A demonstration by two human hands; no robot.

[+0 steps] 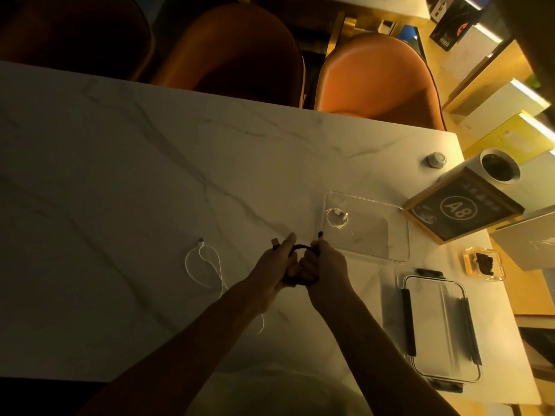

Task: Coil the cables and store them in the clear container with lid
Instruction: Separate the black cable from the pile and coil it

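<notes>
Black cable (295,248) coil gripped between both hands: left (274,267), right (322,265), fingers curled, above table (120,190).

Both hands hide most of the black cable (300,247); the left forearm covers part of the white cable (207,262).

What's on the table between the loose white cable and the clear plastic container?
In the head view, both hands, left and right, gripping a coiled black cable, lie between the loose white cable and the clear plastic container.
</notes>
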